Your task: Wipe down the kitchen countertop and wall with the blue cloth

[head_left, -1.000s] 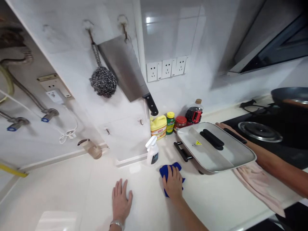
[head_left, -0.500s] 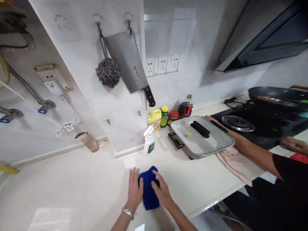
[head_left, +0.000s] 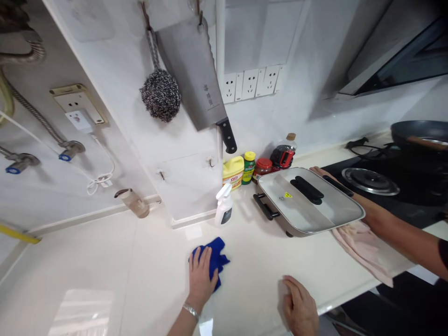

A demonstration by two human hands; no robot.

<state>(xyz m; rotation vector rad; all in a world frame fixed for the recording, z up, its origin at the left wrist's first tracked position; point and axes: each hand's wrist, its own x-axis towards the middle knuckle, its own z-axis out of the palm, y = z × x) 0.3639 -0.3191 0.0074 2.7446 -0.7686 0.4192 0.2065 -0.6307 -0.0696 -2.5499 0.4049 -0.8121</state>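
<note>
My left hand point(head_left: 201, 280), with a silver bracelet at the wrist, presses down on a crumpled blue cloth point(head_left: 217, 257) on the white counter point(head_left: 252, 284). Its fingers bend over the near left part of the cloth, and some fabric bunches out beyond the thumb. My right hand point(head_left: 301, 305) rests near the counter's front edge, apart from the cloth. Its fingers are loosely bent, the thumb stands off from them, and nothing shows in it. Behind the cloth, a white spray bottle point(head_left: 224, 207) stands upright against the wall corner.
An electric pan point(head_left: 311, 200) with a lid sits on the right; another person's arm point(head_left: 392, 224) reaches behind it. A pink cloth point(head_left: 364, 252) lies beside it. A yellow jug point(head_left: 233, 171) and jars line the wall. A cleaver point(head_left: 196, 74) and steel scourer point(head_left: 161, 95) hang above.
My right hand has left the blue cloth and moved right to the counter's front edge. My left hand has come onto the cloth, which is now more crumpled. The view has shifted slightly.
</note>
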